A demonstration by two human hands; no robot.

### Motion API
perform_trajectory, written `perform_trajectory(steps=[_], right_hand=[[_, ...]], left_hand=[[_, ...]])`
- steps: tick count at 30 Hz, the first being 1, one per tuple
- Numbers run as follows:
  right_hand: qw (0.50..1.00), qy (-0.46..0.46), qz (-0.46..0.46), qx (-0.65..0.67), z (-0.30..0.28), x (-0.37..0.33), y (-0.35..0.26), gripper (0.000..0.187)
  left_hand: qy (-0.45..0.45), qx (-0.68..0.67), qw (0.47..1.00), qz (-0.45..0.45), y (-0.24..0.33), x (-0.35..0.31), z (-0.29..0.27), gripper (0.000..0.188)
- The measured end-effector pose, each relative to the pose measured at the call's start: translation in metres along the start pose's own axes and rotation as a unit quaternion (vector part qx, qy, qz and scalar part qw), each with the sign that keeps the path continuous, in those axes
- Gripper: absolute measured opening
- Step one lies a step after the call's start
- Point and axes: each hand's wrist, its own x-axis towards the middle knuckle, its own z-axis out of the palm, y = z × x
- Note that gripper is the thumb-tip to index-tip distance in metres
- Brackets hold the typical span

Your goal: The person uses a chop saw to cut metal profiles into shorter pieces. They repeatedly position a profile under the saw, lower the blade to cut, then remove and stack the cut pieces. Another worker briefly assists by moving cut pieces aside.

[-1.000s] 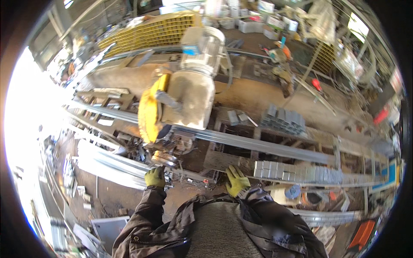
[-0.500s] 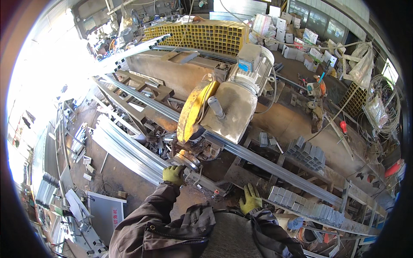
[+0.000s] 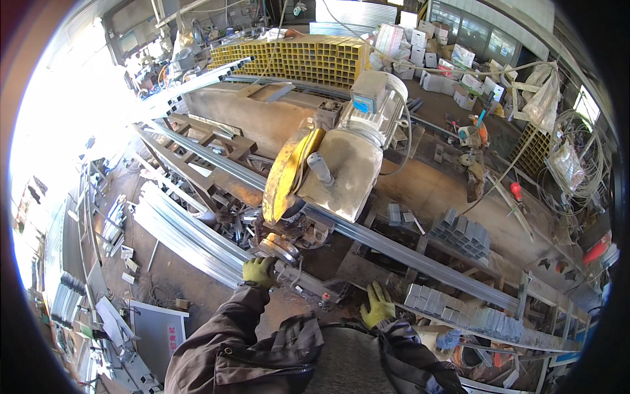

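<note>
Little has moved since the earlier frame: the view is shifted slightly, so the cutting machine (image 3: pixel 344 172) sits a touch further left, while both gloved hands keep nearly the same positions. Right hand (image 3: pixel 378 305): fingers spread and empty, back of the glove upward, at the near edge of the desk (image 3: pixel 357 266), just beside the row of short tube pieces (image 3: pixel 453 312). A sideways push here could topple the outer pieces or pinch a fingertip. Left hand (image 3: pixel 259 271): fingers curled beside the round metal fitting (image 3: pixel 279 246); whether they grip any part cannot be told. A loose hold could slip and drive the knuckles against metal edges. Long steel tubes (image 3: pixel 420 253) lie beyond, running beneath the cutting machine. Inadequate clamping would likely let them twist or shift under load. The yellow guard (image 3: pixel 282 177) covers much of the dark disc (image 3: pixel 295 209); its lower edge appears exposed. Rotation cannot be confirmed; if it turns, a glove brought too close could be caught. Behind, the motor (image 3: pixel 377 108) carries a slack cable (image 3: pixel 410 144), which could snag if pulled.
</note>
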Motion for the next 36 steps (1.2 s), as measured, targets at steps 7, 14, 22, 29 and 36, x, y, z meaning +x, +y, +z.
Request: perform_trajectory(steps=[7,14,22,29,36], right_hand=[[1.000,-0.012,0.009,0.007,-0.0033,-0.0003,-0.0012,0.089],[1.000,0.009,-0.014,-0.009,-0.0015,-0.0002,0.0006,0.089],[1.000,-0.008,-0.003,0.007,-0.0036,0.0009,0.0009,0.090],[1.000,0.002,-0.016,-0.011,-0.0019,0.0009,0.0038,0.088],[0.999,0.044,-0.031,-0.004,-0.0030,-0.0012,0.0023,0.081]], left_hand=[[-0.011,0.011,1.000,-0.005,0.0014,0.0010,-0.0020,0.023],[0.014,0.002,1.000,0.011,-0.0019,0.0024,0.0003,0.025],[-0.009,0.004,1.000,0.002,-0.0013,0.0024,-0.0035,0.024],[0.001,0.005,1.000,0.011,-0.0006,0.0034,-0.0027,0.024],[-0.017,0.006,1.000,0.000,-0.0001,0.0037,-0.0027,0.024]])
